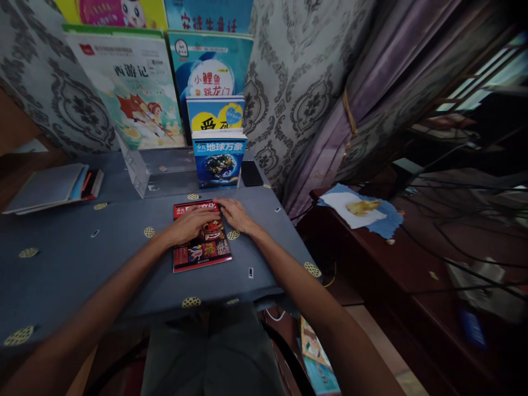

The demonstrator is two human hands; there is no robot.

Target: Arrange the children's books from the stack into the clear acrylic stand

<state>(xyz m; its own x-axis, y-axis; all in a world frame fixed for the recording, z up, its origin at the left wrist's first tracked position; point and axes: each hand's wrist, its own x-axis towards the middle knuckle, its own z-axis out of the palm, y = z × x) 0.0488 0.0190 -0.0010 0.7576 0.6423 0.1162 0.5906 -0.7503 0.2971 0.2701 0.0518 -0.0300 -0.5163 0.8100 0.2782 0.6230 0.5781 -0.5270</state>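
Note:
A red children's book (210,254) with a lion-like mask and smaller pictures on its cover lies face up on the tablecloth. My left hand (193,224) rests flat across the cover's upper left part, fingers stretched toward the right. At the book's upper right corner is my right hand (235,214), its fingers extended along the top edge and touching it; the fingertips are partly hidden. Just beyond the book, a blue book with a globe (220,165) stands at the front of a clear stand (138,173).
Taller picture books, one white-green (144,88) and one teal (185,55), stand behind. A dark phone (251,173) lies right of the stand. Stacked books (51,187) lie at left. A dark red desk (371,247) with cables and a blue cloth (388,220) is at right.

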